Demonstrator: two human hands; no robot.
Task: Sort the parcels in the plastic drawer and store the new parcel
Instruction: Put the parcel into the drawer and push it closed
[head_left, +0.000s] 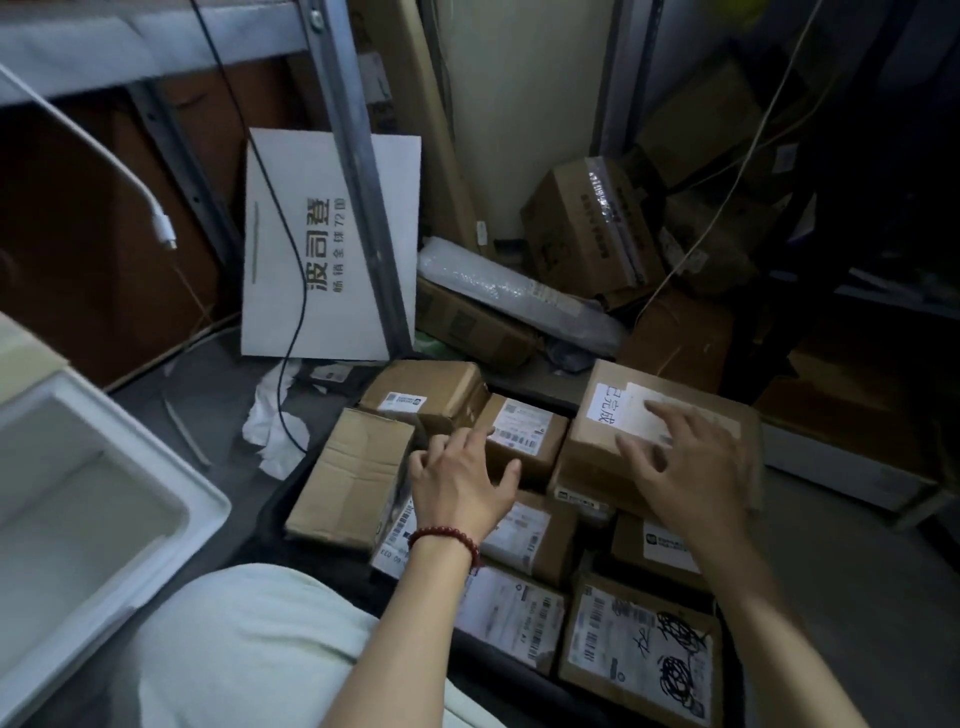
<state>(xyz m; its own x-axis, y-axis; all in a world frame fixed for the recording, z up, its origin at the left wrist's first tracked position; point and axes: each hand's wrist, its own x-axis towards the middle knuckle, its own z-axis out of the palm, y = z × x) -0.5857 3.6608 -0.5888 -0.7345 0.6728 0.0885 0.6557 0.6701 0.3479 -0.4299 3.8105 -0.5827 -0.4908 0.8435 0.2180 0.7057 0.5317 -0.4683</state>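
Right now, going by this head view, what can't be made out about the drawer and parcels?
All in the head view:
- Drawer: walls, depth hidden by parcels, dim light.
- Parcels under the left hand: labels covered by hand and wrist.
- White note on the big parcel: partly covered by the right hand.
- Shipping labels: print too small, blurred.

Both hands are over the black plastic drawer (272, 514), low in the centre of the frame, which is packed with brown parcels. The right hand (691, 467) lies flat, fingers spread on the white handwritten label of the big box (597, 447) at right. The left hand (457, 483), with a red bead bracelet (447, 538) at the wrist, reaches with loose fingers to the small labelled parcel (524, 431) in the middle. A plain box (353, 478) sits just left of it. A white foam box (104, 499) fills the lower left.
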